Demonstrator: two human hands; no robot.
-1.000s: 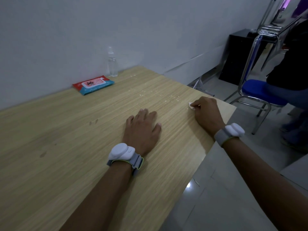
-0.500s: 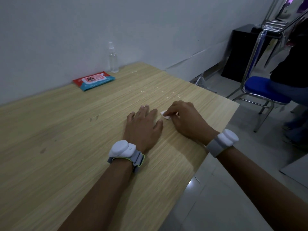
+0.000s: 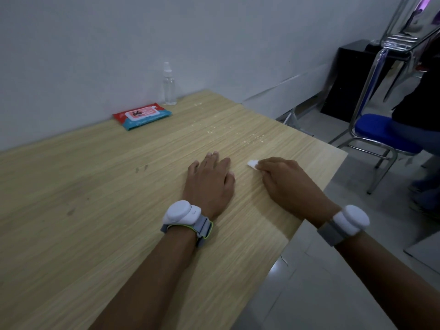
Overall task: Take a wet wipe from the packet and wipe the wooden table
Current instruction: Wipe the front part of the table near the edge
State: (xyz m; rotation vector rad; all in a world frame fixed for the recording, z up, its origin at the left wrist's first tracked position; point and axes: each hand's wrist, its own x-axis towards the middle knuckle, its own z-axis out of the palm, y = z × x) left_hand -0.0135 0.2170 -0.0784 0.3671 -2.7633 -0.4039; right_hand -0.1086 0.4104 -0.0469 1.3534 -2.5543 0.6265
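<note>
packet (image 3: 142,116) on table (image 3: 71,186), bottle (image 3: 169,86) right of it

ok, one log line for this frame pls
phase: wiping | right hand: holds wipe on table | left hand: flat on table | packet: by wall | crumbs: remain

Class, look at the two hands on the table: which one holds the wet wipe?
The right hand pinches the white wet wipe; the left hand lies flat, holding nothing.
</note>
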